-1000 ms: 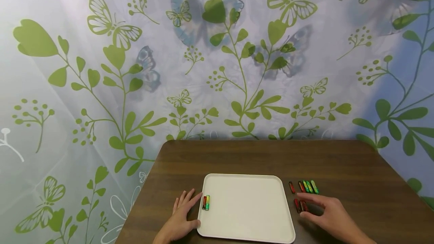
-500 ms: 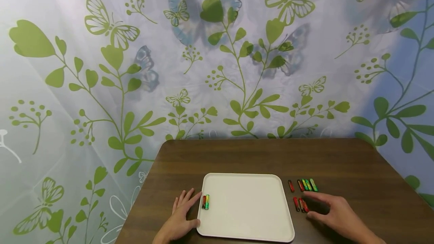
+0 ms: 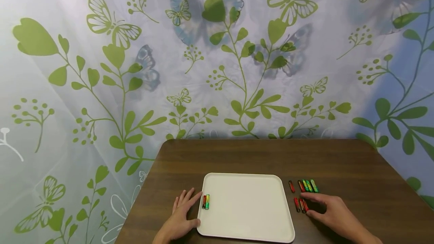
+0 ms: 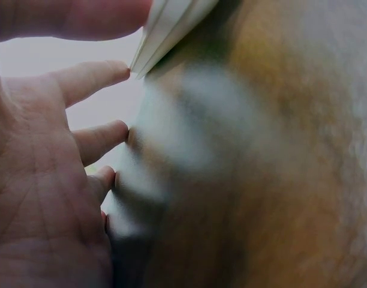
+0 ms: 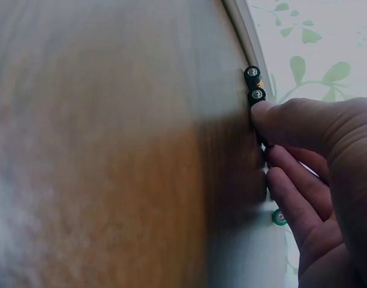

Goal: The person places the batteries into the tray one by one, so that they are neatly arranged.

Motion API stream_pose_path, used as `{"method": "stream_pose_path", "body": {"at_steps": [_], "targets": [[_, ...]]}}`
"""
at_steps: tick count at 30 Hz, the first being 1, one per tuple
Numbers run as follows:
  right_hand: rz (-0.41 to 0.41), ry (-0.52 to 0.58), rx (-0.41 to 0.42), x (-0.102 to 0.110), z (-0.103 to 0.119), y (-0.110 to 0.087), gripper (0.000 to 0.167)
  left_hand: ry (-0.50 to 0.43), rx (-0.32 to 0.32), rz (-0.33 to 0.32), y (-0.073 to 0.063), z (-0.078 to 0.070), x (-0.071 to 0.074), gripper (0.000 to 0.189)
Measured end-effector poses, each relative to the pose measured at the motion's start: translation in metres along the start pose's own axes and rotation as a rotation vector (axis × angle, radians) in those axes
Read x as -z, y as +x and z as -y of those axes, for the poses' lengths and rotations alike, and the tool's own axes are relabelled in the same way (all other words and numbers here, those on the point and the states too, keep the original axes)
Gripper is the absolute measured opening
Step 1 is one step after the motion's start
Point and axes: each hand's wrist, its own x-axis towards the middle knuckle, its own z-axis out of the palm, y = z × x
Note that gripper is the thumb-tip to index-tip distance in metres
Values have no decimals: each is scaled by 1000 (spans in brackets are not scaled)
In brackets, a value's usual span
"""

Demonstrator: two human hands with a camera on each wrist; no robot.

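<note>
My left hand [image 3: 179,217] lies at the left side of a white tray [image 3: 247,206], fingers spread, thumb and a fingertip touching its rim. Inside the tray's left edge lie a red-black battery [image 3: 204,202] and a green-yellow battery [image 3: 207,202]. Right of the tray, my right hand [image 3: 333,212] has thumb and index finger at the two ends of a red battery [image 3: 306,206], pinching it at table level. Beside it lie two more red-black batteries [image 3: 297,205]. In the right wrist view, two dark battery ends [image 5: 255,84] show just past the thumb.
Behind that group, a lone red battery [image 3: 291,186] lies near the tray, with another red battery [image 3: 301,186] and several green batteries [image 3: 309,186] in a row. All rest on a brown wooden table [image 3: 237,157]. A leaf-and-butterfly curtain [image 3: 217,67] hangs behind the table.
My right hand has shifted slightly right, from the middle of the near red batteries to the rightmost one. The left hand and tray stay in place.
</note>
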Motion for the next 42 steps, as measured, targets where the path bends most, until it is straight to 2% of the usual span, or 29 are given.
{"method": "stream_pose_path", "body": {"at_steps": [3,10,18,22,25,29,34,42], "targets": [[-12,-11,16,-1,0,0,51,-5,-3,2,0,1,0,92],[-95,-44,90,2,1,0,51,1,-4,2,1,2,1,91],[-162,-12,183,4,18,16,53,-3,-8,-5,2,3,3,92],[-128,59,193,1,32,25,51,1,-10,-2,2,2,3,92],[-59,164,166,-4,45,33,49,-6,-19,2,2,2,4,92],[-21,213,160,-16,65,49,45,-11,-27,-2,2,2,5,92],[-48,172,218,-43,88,68,45,-16,-27,4,2,4,5,92],[-26,284,252,-79,125,88,44,-26,-23,3,1,2,4,92]]}}
